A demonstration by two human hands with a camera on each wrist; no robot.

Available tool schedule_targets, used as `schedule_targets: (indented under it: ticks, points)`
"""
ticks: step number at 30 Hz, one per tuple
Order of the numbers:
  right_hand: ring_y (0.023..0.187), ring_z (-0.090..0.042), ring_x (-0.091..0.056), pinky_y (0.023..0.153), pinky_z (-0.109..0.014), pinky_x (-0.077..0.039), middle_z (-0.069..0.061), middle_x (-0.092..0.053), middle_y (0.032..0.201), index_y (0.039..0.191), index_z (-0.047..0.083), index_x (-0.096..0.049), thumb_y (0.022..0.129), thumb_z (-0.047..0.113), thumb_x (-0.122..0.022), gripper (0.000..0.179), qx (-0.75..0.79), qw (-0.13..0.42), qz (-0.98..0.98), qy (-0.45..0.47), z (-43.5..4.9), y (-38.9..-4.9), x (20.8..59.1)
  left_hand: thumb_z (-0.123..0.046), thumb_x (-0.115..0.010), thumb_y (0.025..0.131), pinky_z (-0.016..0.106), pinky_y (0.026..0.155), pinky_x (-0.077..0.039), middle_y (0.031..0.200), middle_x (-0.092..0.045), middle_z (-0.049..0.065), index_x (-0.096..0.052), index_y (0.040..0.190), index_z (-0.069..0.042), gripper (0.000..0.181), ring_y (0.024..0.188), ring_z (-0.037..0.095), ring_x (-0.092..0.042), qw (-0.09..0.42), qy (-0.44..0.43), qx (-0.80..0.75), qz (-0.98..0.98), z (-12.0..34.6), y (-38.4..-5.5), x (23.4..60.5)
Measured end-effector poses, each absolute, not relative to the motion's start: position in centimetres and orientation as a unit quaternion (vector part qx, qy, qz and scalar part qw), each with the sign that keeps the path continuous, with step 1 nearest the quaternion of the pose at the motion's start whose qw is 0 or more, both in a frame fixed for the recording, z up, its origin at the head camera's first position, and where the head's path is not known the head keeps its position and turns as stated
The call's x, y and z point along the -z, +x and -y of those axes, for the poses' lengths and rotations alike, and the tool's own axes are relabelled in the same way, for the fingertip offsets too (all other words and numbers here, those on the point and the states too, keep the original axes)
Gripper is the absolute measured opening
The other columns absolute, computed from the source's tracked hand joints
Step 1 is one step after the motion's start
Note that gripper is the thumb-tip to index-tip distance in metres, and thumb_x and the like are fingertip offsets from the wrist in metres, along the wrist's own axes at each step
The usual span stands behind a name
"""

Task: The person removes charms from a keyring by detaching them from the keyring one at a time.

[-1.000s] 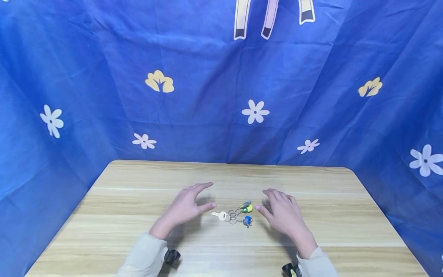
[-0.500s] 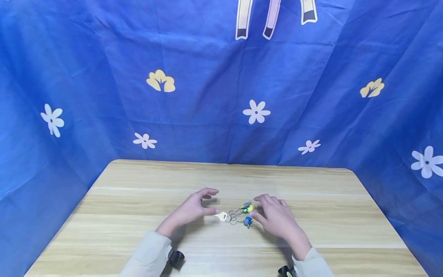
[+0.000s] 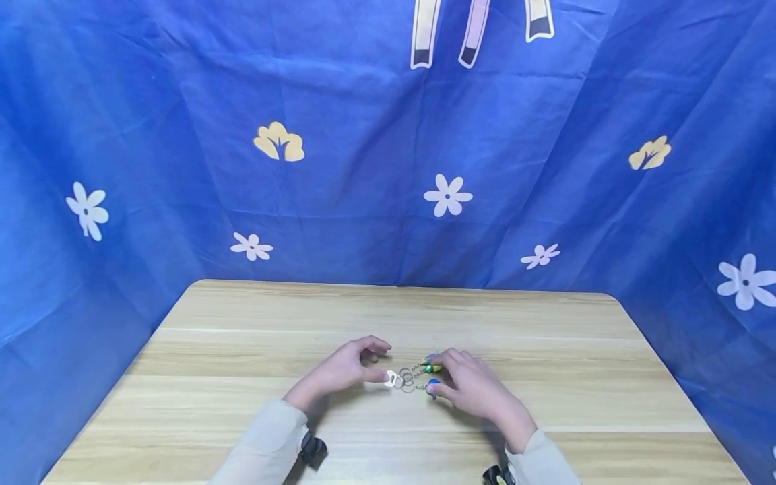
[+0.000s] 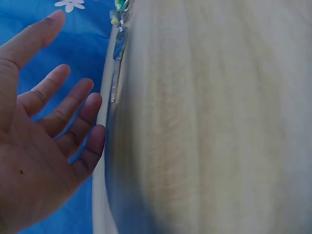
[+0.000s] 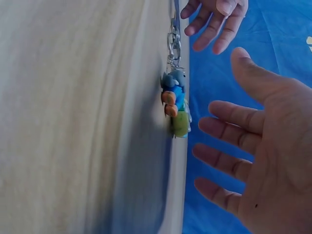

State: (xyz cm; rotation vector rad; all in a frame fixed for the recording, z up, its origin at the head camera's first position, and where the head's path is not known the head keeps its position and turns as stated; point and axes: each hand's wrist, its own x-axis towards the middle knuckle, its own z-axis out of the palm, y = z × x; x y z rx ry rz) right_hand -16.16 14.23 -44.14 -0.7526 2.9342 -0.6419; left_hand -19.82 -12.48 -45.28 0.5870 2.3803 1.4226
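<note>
A silver key (image 3: 391, 378) lies on the table, joined by metal rings (image 3: 407, 381) to small figure charms. Among them are a blue charm (image 3: 432, 386) and a green and yellow charm (image 3: 429, 368); a greyish one lies behind, partly covered by my fingers. My left hand (image 3: 338, 370) hovers over the key's blade with thumb and fingers spread apart. My right hand (image 3: 475, 389) is just above the charms, its thumb beside the blue one. Both wrist views show relaxed fingers with a gap to the key (image 4: 117, 75) and to the yellow-green charm (image 5: 181, 124).
The wooden table (image 3: 388, 310) has pale grain and rounded far corners. A blue curtain (image 3: 364, 168) with flower prints hangs behind it and along both sides. Dark wrist straps (image 3: 313, 450) sit by the sleeves.
Both hands have moved inward and lower, the left toward the key, the right toward the charms. Their fingers have drawn closer together. The keyring has stayed in place.
</note>
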Motion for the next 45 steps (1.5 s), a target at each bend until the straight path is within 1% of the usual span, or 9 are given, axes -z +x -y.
schedule_targets:
  ticks: [4, 9, 15, 19, 22, 26, 29, 36, 45]
  points:
    - [0.119, -0.029, -0.056, 0.102, -0.053, -0.043, -0.003, -0.061, 0.124, 0.124, 0.011, -0.059, 0.087, 0.043, -0.066, 0.049, 0.207, 0.036, -0.946, -0.249, -14.0, -16.1, 44.3, -0.020, -0.078, 0.077, 0.042, 0.096, -0.047, 0.124, -0.062, 0.014, -0.057, 0.125, -0.001, 0.056, 0.106, 0.026, -0.057, 0.153, 0.208, -0.487, -0.834, 12.3, -19.9, 45.5]
    - [0.121, -0.029, -0.056, 0.103, -0.052, -0.043, -0.004, -0.061, 0.126, 0.124, 0.013, -0.059, 0.086, 0.043, -0.067, 0.049, 0.207, 0.042, -0.944, -0.252, -13.7, -16.2, 44.3, -0.021, -0.079, 0.076, 0.041, 0.095, -0.048, 0.123, -0.063, 0.012, -0.058, 0.124, -0.001, 0.056, 0.106, 0.026, -0.058, 0.150, 0.211, -0.476, -0.840, 12.1, -19.9, 45.5]
    - [0.123, -0.030, -0.055, 0.105, -0.051, -0.042, -0.006, -0.060, 0.128, 0.125, 0.011, -0.058, 0.085, 0.044, -0.069, 0.053, 0.207, 0.052, -0.944, -0.253, -13.5, -16.2, 44.6, -0.018, -0.080, 0.074, 0.031, 0.088, -0.048, 0.117, -0.064, 0.011, -0.060, 0.121, -0.001, 0.055, 0.097, 0.022, -0.057, 0.150, 0.218, -0.466, -0.844, 12.1, -19.9, 45.9]
    - [0.120, -0.028, -0.056, 0.104, -0.049, -0.044, -0.003, -0.061, 0.124, 0.124, 0.012, -0.059, 0.083, 0.046, -0.070, 0.054, 0.205, 0.055, -0.945, -0.251, -13.4, -16.2, 44.9, -0.019, -0.082, 0.073, 0.025, 0.082, -0.047, 0.107, -0.064, 0.008, -0.062, 0.118, -0.002, 0.053, 0.092, 0.018, -0.055, 0.156, 0.224, -0.457, -0.846, 12.0, -19.8, 46.4]
    - [0.117, -0.026, -0.058, 0.102, -0.048, -0.045, -0.001, -0.061, 0.121, 0.122, 0.014, -0.060, 0.082, 0.045, -0.071, 0.052, 0.205, 0.055, -0.944, -0.251, -13.4, -16.2, 45.1, -0.024, -0.083, 0.071, 0.025, 0.082, -0.047, 0.102, -0.063, 0.003, -0.064, 0.115, -0.007, 0.051, 0.092, 0.015, -0.055, 0.147, 0.231, -0.433, -0.859, 11.8, -19.8, 46.7]
    - [0.114, -0.024, -0.060, 0.100, -0.045, -0.047, 0.001, -0.062, 0.119, 0.120, 0.015, -0.061, 0.082, 0.043, -0.072, 0.049, 0.207, 0.057, -0.944, -0.253, -13.4, -16.3, 45.4, -0.034, -0.084, 0.067, 0.032, 0.087, -0.048, 0.103, -0.065, -0.004, -0.068, 0.110, -0.017, 0.049, 0.094, 0.014, -0.059, 0.112, 0.244, -0.374, -0.888, 11.6, -19.6, 46.8]
    - [0.110, -0.021, -0.060, 0.097, -0.044, -0.049, 0.003, -0.061, 0.116, 0.118, 0.015, -0.061, 0.081, 0.041, -0.073, 0.047, 0.209, 0.058, -0.944, -0.249, -13.5, -16.5, 45.6, -0.039, -0.084, 0.065, 0.035, 0.088, -0.048, 0.103, -0.065, -0.007, -0.070, 0.108, -0.022, 0.047, 0.096, 0.015, -0.060, 0.091, 0.251, -0.337, -0.903, 11.5, -19.6, 46.8]
    - [0.099, -0.014, -0.059, 0.090, -0.041, -0.052, 0.006, -0.060, 0.109, 0.115, 0.017, -0.062, 0.081, 0.038, -0.074, 0.043, 0.212, 0.054, -0.946, -0.241, -13.6, -16.8, 45.7, -0.039, -0.083, 0.066, 0.032, 0.083, -0.046, 0.099, -0.063, -0.010, -0.071, 0.102, -0.026, 0.040, 0.090, 0.010, -0.057, 0.076, 0.253, -0.299, -0.917, 11.2, -19.6, 47.1]
    - [0.091, -0.008, -0.056, 0.082, -0.035, -0.052, 0.008, -0.058, 0.104, 0.115, 0.017, -0.063, 0.082, 0.035, -0.074, 0.039, 0.213, 0.058, -0.945, -0.241, -13.6, -16.8, 45.7, -0.037, -0.083, 0.068, 0.026, 0.075, -0.043, 0.088, -0.060, -0.014, -0.071, 0.092, -0.027, 0.028, 0.080, 0.005, -0.051, 0.059, 0.250, -0.292, -0.921, 10.8, -19.2, 46.9]
